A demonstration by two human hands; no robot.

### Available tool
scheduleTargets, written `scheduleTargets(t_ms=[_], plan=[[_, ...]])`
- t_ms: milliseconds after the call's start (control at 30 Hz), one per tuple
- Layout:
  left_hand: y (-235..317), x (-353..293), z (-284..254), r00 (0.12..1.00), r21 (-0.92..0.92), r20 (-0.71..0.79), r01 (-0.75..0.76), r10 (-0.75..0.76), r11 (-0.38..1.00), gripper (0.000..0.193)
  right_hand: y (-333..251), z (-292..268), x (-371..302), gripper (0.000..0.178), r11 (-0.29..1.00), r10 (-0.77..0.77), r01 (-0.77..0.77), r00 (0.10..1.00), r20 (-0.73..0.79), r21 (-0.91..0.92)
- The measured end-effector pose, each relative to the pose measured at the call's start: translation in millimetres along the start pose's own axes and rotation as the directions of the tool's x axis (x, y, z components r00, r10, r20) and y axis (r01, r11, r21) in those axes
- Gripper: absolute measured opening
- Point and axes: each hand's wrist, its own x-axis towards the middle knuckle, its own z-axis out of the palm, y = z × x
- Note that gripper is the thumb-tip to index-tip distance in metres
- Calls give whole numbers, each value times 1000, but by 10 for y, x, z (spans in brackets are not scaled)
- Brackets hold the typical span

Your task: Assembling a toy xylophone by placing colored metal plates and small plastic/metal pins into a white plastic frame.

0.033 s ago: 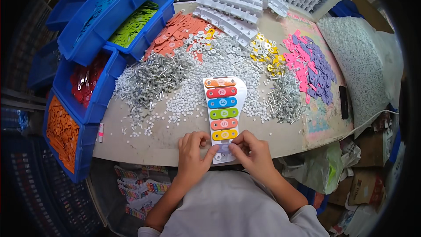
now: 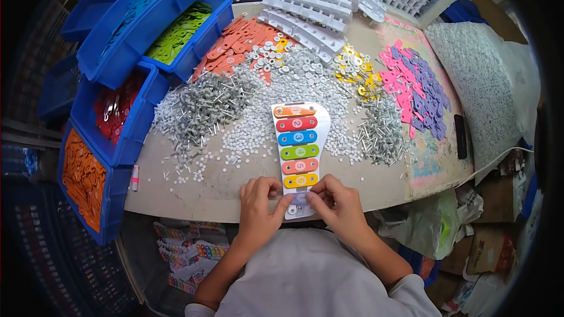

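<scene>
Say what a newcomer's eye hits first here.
Probably the white board with its column of bright bars, reaching the near edge of the table, its near end between the left hand and the right hand. Next, likely the pink pieces and purple pieces heaped at right, then the blue bins along the left.

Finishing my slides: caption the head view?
Left hand and right hand at a purple bar on a white xylophone frame, six coloured bars beyond.
</scene>
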Motion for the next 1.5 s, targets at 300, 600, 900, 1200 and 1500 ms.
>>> scheduleTargets(t_ms=[300, 600, 900, 1200, 1500], plan=[[-9, 50, 42, 997, -66, 44, 68, -65, 996, 29, 194, -148, 65, 18, 994, 69, -67, 997, 20, -84], [-125, 24, 22, 976, -323, 165, 188, -140, 927, 22, 408, -84, 43, 24, 985, 98, -102, 994, 41, 136], [-76, 35, 53, 986, -202, 123, 140, -116, 969, 13, 458, -95, 33, 23, 981, 113, -114, 993, 18, 159], [58, 48, 14, 975, -224, 75, 220, -209, 949, 12, 408, -54, 16, 19, 993, 65, -67, 998, 24, 100], [265, -41, -134, 962, -236, 178, 243, -204, 941, 10, 271, -144, -126, 13, 990, 47, -55, 997, 67, 128]])
